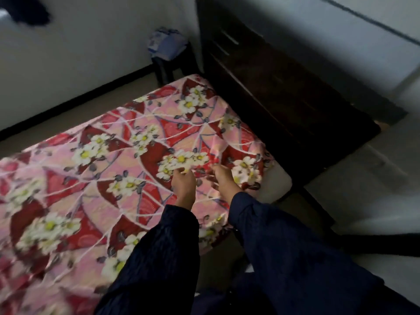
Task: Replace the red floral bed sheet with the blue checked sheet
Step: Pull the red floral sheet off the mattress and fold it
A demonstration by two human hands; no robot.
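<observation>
- A white wall (68, 64) runs along the far side of the bed, with only a narrow strip of floor (75, 114) between them.
- The red floral sheet (102, 167) lies spread over the bed. Its long axis runs from lower left to upper right, and its far corner points toward a dark stool (163, 67).
- A folded blue cloth (167, 44) sits on the stool, too blurred to read any pattern.
- The left hand (183, 181) has its fingers curled and pinches a raised fold of the sheet near its right end.
- The right hand (225, 178), just beside it, pinches the same bunched fold.
- At the near right corner the sheet stops short, and the white mattress (278, 181) shows.
- A dark cabinet (284, 98) stands close along the end of the bed, and the floor is wider to its right.
</observation>
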